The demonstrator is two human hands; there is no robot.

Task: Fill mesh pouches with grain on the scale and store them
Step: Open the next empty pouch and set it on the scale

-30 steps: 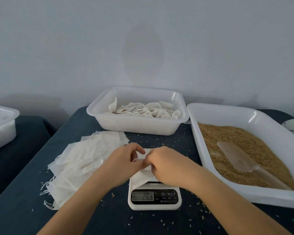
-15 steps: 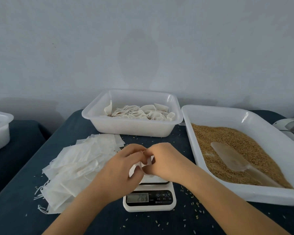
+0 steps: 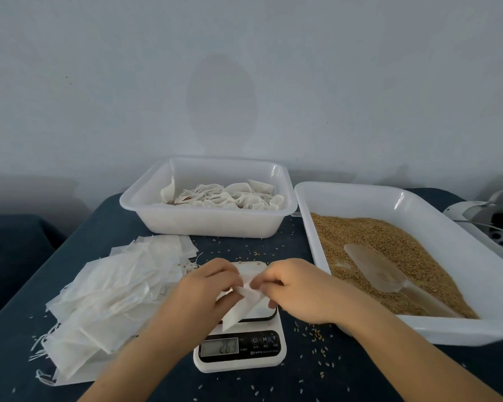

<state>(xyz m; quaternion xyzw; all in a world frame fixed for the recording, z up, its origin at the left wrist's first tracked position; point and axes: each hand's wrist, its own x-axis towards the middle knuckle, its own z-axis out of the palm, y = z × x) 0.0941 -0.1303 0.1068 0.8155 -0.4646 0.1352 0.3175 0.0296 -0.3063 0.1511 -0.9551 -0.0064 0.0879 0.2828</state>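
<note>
A white mesh pouch (image 3: 244,303) lies on the small white digital scale (image 3: 240,348), whose display shows digits. My left hand (image 3: 206,288) and my right hand (image 3: 299,288) both pinch the pouch's upper edge from either side, fingers closed on it. A large white tray (image 3: 360,195) at the right holds brown grain (image 3: 389,250) with a translucent scoop (image 3: 381,274) lying in it. A white tub (image 3: 206,221) behind the scale holds several filled pouches.
A pile of empty flat pouches (image 3: 114,291) lies left of the scale on the dark blue table. Loose grains are scattered around the scale. A white and grey appliance (image 3: 494,219) sits at the far right edge. Another white container's edge shows at the far left.
Both hands stayed on the pouch over the scale, their fingers shifting along its top edge. The camera view tilted slightly.
</note>
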